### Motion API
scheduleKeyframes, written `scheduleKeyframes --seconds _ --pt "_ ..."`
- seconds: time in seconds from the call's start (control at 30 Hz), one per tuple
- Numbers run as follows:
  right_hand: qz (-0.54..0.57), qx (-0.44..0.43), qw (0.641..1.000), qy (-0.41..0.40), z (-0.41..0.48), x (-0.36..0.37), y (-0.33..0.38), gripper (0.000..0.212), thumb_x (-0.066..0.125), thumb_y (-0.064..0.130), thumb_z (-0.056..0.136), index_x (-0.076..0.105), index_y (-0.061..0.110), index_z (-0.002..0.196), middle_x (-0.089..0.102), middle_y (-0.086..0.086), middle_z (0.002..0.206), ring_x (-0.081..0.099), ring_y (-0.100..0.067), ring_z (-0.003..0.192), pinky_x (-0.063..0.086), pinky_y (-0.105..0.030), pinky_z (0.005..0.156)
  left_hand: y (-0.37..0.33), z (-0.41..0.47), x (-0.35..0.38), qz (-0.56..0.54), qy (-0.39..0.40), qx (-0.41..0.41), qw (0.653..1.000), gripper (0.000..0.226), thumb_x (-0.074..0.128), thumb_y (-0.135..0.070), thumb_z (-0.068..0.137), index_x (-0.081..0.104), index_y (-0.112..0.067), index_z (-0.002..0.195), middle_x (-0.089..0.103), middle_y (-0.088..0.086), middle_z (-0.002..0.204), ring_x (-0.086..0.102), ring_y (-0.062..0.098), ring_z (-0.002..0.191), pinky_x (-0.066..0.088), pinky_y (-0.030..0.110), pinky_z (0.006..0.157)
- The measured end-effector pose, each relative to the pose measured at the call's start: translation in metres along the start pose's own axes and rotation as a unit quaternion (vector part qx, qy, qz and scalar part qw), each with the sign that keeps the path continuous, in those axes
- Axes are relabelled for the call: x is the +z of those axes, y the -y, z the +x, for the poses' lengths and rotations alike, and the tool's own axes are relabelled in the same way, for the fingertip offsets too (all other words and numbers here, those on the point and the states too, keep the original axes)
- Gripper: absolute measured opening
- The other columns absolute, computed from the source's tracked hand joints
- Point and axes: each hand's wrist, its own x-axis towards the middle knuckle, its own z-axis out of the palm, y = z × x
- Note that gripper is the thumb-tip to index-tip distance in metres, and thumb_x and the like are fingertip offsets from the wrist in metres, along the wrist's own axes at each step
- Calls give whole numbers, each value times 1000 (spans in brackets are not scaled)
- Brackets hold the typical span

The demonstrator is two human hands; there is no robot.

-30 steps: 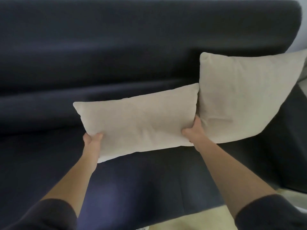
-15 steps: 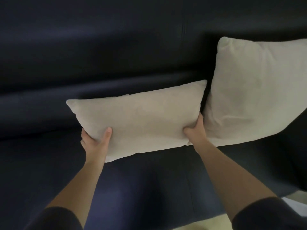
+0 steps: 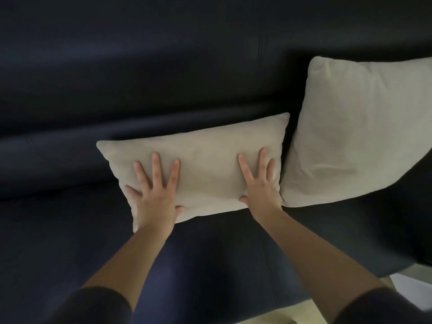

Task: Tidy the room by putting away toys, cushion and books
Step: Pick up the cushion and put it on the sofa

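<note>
Cushion [image 3: 210, 167], small, oblong and beige, lies at the middle of the frame on the dark blue sofa [image 3: 163, 66], propped where seat meets backrest, its top edge rising slightly toward the right. The left grip [image 3: 155, 199], a bare hand, lies flat on the lower left part of the cushion, fingers straight and spread, clasping nothing. The right grip [image 3: 261, 190], likewise flat and spread-fingered, presses the right end. Just beside that end, at the right of the frame, a larger square cushion [image 3: 362, 127] leans against the backrest; whether the two touch I cannot tell. Dark sleeves [image 3: 93, 305] cover both arms at the bottom edge. Pale floor [image 3: 268, 318] shows at lower right.
</note>
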Motion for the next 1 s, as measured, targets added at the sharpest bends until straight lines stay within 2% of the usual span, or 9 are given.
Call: scheduleKeyframes --seconds 0.1,0.23,0.37,0.47,0.6,0.77,0.87,1.0 --pt "23 12 1000 -10 16 14 6 114 72 21 85 -23 48 145 -37 -11 153 -14 -45 145 38 -55 107 -5 14 6 3 17 -19 1000 128 71 -62 69 -29 -33 144 -24 17 155 -9 54 139 30 72 99" --pt "34 1 999 -15 18 24 5 115 71 17 85 -22 49 144 -39 -10 151 -17 -45 144 39 -55 107 -7 17 11 13 27 -24 999 125 67 -61 74 -35 -33 140 -31 16 152 -13 53 139 26 73 101" --pt "31 -17 999 -32 -2 11 -3 116 73 21 85 -24 49 144 -36 -6 154 -12 -41 147 45 -49 104 -4 -1 3 31 2 -23 999 129 71 -62 70 -28 -30 145 -26 16 154 -7 52 140 32 68 101" --pt "37 -23 999 -30 -28 7 -18 117 72 21 86 -26 47 143 -32 -3 156 -4 -35 149 49 -46 100 -7 -21 -6 14 -4 -4 1000 125 74 -53 71 -20 -27 149 -22 14 156 -6 47 142 29 69 102" --pt "94 -9 996 8 -78 2 -38 103 65 20 91 -18 43 148 -23 0 159 14 -26 148 55 -32 89 -30 -50 -16 2 -3 51 999 122 83 -42 65 -2 -24 150 -7 14 159 5 43 144 28 66 104" --pt "135 56 989 5 -174 5 -100 83 56 22 94 -1 39 153 -5 3 162 30 -23 140 56 -31 82 -89 -97 -23 3 -4 170 985 111 85 -36 64 18 -15 150 12 19 157 21 45 140 37 58 104" --pt "155 111 982 8 -235 22 -152 79 52 20 96 1 39 153 -2 4 162 30 -23 140 55 -31 86 -138 -129 -31 -1 20 226 974 101 82 -35 68 25 -15 149 16 18 156 22 42 141 36 56 106" --pt "196 195 961 -2 -318 45 -210 75 53 17 96 7 37 153 3 3 162 24 -25 145 48 -34 102 -203 -180 -37 5 59 294 954 93 72 -38 81 16 -20 152 5 14 160 11 35 146 29 50 113"
